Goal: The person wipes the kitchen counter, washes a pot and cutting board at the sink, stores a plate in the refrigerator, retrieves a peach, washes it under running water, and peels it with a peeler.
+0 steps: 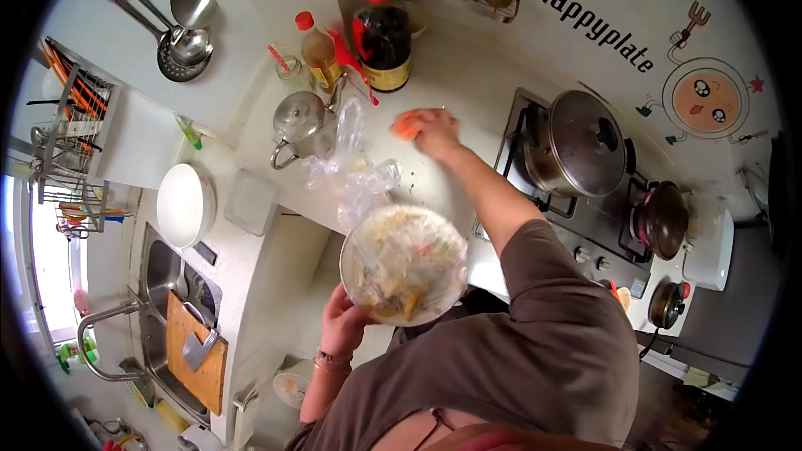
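My left hand (342,323) grips the lower left rim of a round plate of food (404,263), which looks covered with clear plastic film. Further up, my right hand (434,132) presses an orange cloth (407,125) onto the white counter (434,179); its fingers are closed over the cloth. Crumpled clear plastic bags (355,171) lie on the counter between the plate and a small lidded metal pot (299,116). Small dark specks show on the counter below my right hand.
Bottles (383,46) stand at the back wall. On the right, a large lidded pot (585,144) sits on the stove (576,238), beside a smaller brown pot (664,220). A white bowl (185,205), a clear container (249,202) and a sink with a cutting board (196,359) are on the left.
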Tool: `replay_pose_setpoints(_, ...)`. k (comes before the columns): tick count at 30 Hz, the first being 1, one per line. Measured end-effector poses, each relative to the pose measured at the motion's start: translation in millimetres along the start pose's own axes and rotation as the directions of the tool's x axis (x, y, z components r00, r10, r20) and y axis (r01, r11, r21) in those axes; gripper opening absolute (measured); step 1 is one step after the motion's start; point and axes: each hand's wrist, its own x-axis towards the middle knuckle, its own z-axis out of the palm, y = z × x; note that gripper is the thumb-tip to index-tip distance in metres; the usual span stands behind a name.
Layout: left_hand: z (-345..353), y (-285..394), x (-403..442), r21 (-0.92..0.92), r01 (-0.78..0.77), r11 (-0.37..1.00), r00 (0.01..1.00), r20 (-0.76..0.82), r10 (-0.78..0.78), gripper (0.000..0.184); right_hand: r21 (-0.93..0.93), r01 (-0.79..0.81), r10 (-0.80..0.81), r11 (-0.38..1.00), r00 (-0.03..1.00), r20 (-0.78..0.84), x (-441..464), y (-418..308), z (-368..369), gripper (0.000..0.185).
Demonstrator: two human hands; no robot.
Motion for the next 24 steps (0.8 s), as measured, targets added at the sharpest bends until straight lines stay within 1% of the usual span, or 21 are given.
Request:
replay_pose_setpoints(1, 7.3, 7.0, 4.3, 0.021, -0.008, 1.000, 0.999, 0.033, 0.007, 0.054, 0.028, 0.158, -0.159, 0.987, 0.985, 0.059, -14.0, -10.8, 0.4, 0.037)
replay_pose_setpoints(2, 12.9, 11.7, 11.1, -0.017, 0.013, 1.000, 0.997, 0.079, -0.012, 0.053, 0.063, 0.306, -0.311, 0.950, 0.944, 0.107, -32.3, -19.4, -2.4, 0.036)
replay_pose_setpoints(4, 30.7, 22.7, 28.0, -0.046, 0.003, 0.999, 0.986, 0.165, 0.005, 0.051, 0.365, 0.175, -0.233, 0.915, 0.965, 0.121, -68.2, -30.0, -16.8, 0.036)
replay_pose_setpoints(7, 88.1, 40.4, 51.1, -0.007, -0.039, 0.999, 0.985, 0.167, 0.040, 0.050, 0.616, 0.027, -0.143, 0.787, 0.980, 0.140, -110.5, -29.1, -31.7, 0.036)
replay_pose_setpoints(10, 127.8, 34.0, 89.1, -0.061, 0.015, 0.998, 0.985, 0.174, -0.004, 0.046, 0.816, -0.095, -0.062, 0.570, 0.985, 0.158, -146.1, -26.0, -43.0, 0.036)
replay_pose_setpoints(12, 130.8, 21.3, 128.6, -0.091, 0.035, 0.995, 0.976, 0.218, -0.014, 0.043, 0.753, 0.080, -0.065, 0.653, 0.997, -0.050, -167.6, -23.1, -42.0, 0.036)
replay_pose_setpoints(13, 132.3, 15.2, 149.4, -0.109, 0.045, 0.993, 0.970, 0.243, -0.017, 0.041, 0.555, 0.249, -0.128, 0.794, 0.961, -0.247, -179.5, -13.1, -38.7, 0.035)
replay_pose_setpoints(14, 134.8, 11.6, 163.9, -0.092, 0.046, 0.995, 0.978, 0.205, -0.026, 0.041, 0.300, 0.363, -0.227, 0.882, 0.886, -0.405, -192.1, -4.2, -36.9, 0.035)
replay_pose_setpoints(15, 135.0, 8.0, 175.4, -0.075, 0.051, 0.996, 0.986, 0.162, -0.039, 0.041, 0.335, 0.374, -0.195, 0.865, 0.865, -0.463, -205.9, -0.1, -40.7, 0.034)
replay_pose_setpoints(16, 135.0, 5.6, 188.8, -0.055, 0.057, 0.997, 0.991, 0.121, -0.050, 0.041, 0.314, 0.350, -0.176, 0.882, 0.865, -0.470, -220.0, 0.7, -47.6, 0.034)
replay_pose_setpoints(18, 130.8, -7.4, 217.6, -0.054, 0.050, 0.997, 0.995, 0.088, -0.045, 0.045, 0.279, 0.285, -0.127, 0.917, 0.873, -0.471, -255.2, 1.3, -59.3, 0.033)
replay_pose_setpoints(21, 124.9, -19.7, 243.8, -0.082, 0.090, 0.993, 0.996, 0.021, -0.089, 0.046, 0.304, 0.167, 0.021, 0.938, 0.847, -0.531, -297.9, 10.5, -57.9, 0.032)
replay_pose_setpoints(22, 125.8, -21.5, 249.6, -0.097, 0.108, 0.989, 0.994, 0.000, -0.109, 0.046, 0.292, 0.129, 0.045, 0.948, 0.851, -0.523, -308.1, 13.6, -54.8, 0.031)
replay_pose_setpoints(23, 125.8, -24.4, 251.4, -0.077, 0.083, 0.994, 0.996, 0.025, -0.082, 0.050, 0.280, 0.090, 0.070, 0.956, 0.855, -0.514, -318.6, 17.6, -50.8, 0.030)
replay_pose_setpoints(24, 121.5, -28.4, 257.6, -0.094, 0.108, 0.990, 0.993, 0.065, -0.102, 0.052, 0.266, 0.052, 0.093, 0.963, 0.857, -0.507, -327.5, 21.7, -47.2, 0.029)
